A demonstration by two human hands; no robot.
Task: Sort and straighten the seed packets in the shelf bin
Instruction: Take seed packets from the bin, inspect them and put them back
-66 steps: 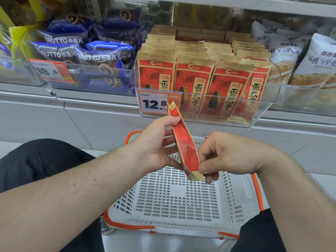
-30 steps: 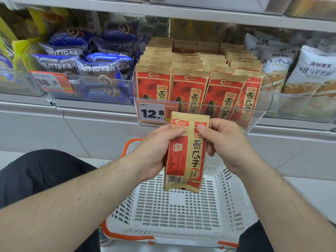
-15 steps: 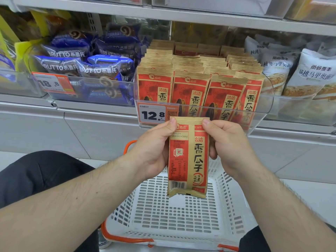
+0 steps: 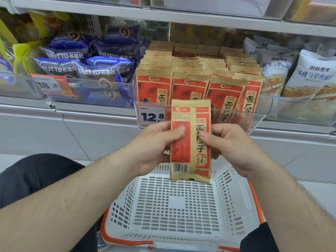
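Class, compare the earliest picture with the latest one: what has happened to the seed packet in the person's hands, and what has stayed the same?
The held seed packet was edge-on and tilted; it has been turned flat, its barcode side to the camera, upright, and raised in front of the shelf bin. The left hand and right hand have shifted to pinch its two sides, thumbs on its face. The packets in the bin and the white basket below are unchanged.

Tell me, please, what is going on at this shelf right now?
A person is tidying a clear shelf bin of red and tan seed packets. Both hands hold one seed packet upright in front of the bin, its back side with the barcode facing the camera: the left hand pinches its left edge, the right hand its right edge. The other packets stand in rows in the bin. A white basket with orange trim sits below the hands.
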